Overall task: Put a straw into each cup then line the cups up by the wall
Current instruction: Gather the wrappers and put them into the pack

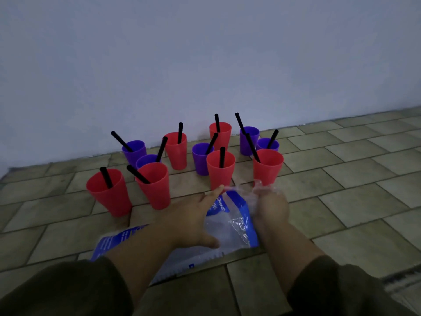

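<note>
Several red and purple cups stand in a loose cluster on the tiled floor, each with a black straw (222, 157) in it. The nearest red cups (220, 173) (267, 168) stand just beyond my hands; others (109, 195) (156, 188) are to the left. Purple cups (134, 151) (248, 141) stand closer to the wall (205, 65). My left hand (193, 215) reaches forward with fingers spread, above a clear and blue plastic bag (230, 226), its index finger near the middle red cup. My right hand (271, 206) has its fingers curled on the bag's far edge.
The bag lies on the floor between my forearms and reaches back to the lower left (118, 238). Bare tiles (353, 190) stretch to the right of the cups. The wall's foot runs diagonally behind the cluster.
</note>
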